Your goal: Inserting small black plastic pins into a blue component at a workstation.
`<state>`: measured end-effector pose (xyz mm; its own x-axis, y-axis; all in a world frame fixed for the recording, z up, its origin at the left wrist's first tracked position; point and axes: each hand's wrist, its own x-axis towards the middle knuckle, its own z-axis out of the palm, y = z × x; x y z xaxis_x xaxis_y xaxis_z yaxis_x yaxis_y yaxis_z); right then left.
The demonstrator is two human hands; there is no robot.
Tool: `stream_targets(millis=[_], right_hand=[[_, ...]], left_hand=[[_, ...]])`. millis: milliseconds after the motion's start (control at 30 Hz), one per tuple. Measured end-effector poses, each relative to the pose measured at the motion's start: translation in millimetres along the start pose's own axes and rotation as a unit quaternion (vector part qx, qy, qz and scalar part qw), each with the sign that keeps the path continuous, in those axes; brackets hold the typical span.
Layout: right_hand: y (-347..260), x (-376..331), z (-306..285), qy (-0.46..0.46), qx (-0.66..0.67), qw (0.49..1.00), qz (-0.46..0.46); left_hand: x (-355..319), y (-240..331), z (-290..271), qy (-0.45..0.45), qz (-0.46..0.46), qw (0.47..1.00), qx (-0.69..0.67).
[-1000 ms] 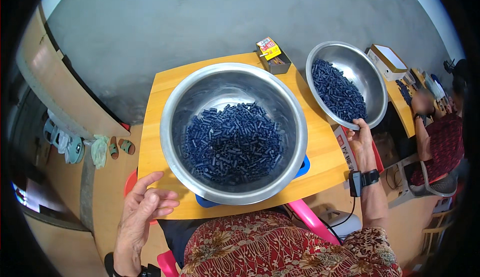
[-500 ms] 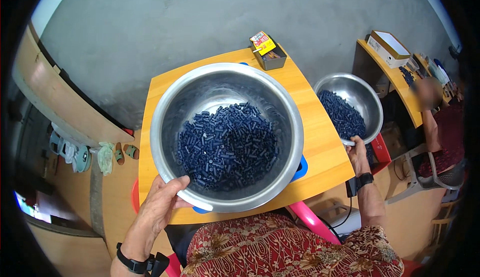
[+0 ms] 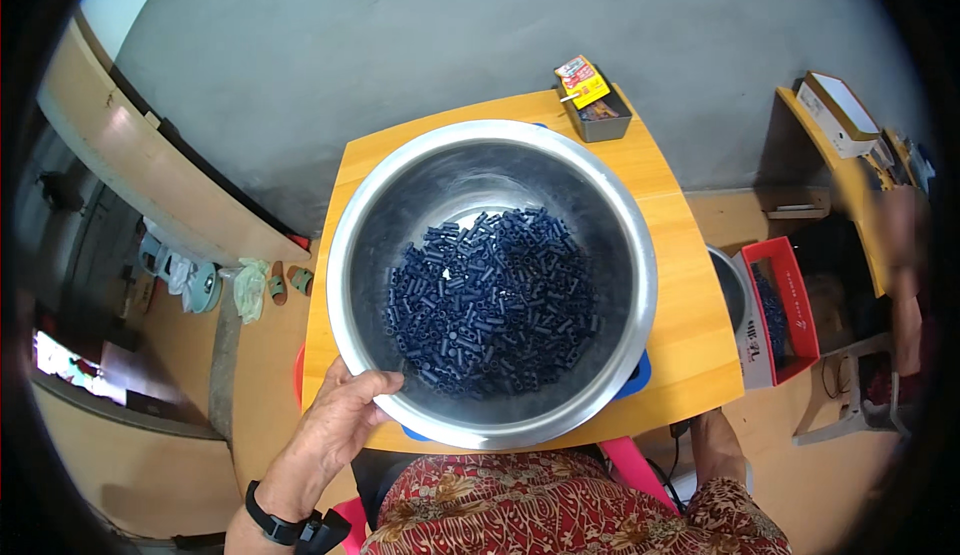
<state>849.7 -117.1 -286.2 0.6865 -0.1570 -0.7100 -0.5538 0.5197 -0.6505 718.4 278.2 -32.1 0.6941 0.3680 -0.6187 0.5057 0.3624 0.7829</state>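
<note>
A large steel bowl (image 3: 640, 255) sits on the wooden table and holds a heap of short dark-blue tubes (image 3: 490, 300). My left hand (image 3: 345, 410) grips its near-left rim, thumb on top and fingers tucked under the edge. Of my right arm only the forearm (image 3: 715, 447) shows, at the table's near right edge. The table hides the right hand itself. Beyond the table's right edge, part of a second metal bowl (image 3: 727, 285) peeks out at a lower level, mostly covered by the tabletop.
Under the steel bowl, a blue edge (image 3: 635, 380) sticks out. A grey bin (image 3: 607, 127) with a yellow packet stands at the table's (image 3: 690, 355) far corner. A red-and-white box (image 3: 800, 310) with dark-blue pieces is at right, near another person's arm (image 3: 905, 320).
My right hand and the second bowl have dropped lower, behind the table's right edge. This uncovers the red-and-white box. The view has shifted; my left hand stays on the big bowl's rim.
</note>
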Motion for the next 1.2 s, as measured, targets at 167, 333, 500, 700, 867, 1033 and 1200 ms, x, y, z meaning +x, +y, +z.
stream_targets(millis=[167, 333, 500, 700, 867, 1033, 1200], right_hand=[[4, -32, 32, -0.011, -0.037, 0.999, 0.016], [-7, -41, 75, -0.013, -0.07, 0.997, 0.013], [-12, -50, 76, 0.002, -0.105, 0.994, -0.008], [-5, -56, 89, -0.009, -0.155, 0.988, -0.026], [-14, -72, 88, -0.008, -0.196, 0.979, -0.064], [-3, -76, 108, -0.037, -0.247, 0.964, -0.092], [-12, -67, 64, -0.037, -0.291, 0.946, -0.14]], left_hand=[[-3, 7, 6, -0.002, -0.009, 1.0, 0.021], [1, 7, 3, 0.001, -0.029, 0.999, 0.037], [-3, 9, 11, 0.031, -0.025, 0.999, 0.028], [-4, 5, 12, 0.03, -0.01, 0.999, 0.038], [2, -1, 7, 0.008, 0.006, 1.0, 0.029], [4, -11, 3, 0.024, 0.021, 0.999, 0.011], [7, -13, -3, -0.002, 0.031, 0.999, -0.014]])
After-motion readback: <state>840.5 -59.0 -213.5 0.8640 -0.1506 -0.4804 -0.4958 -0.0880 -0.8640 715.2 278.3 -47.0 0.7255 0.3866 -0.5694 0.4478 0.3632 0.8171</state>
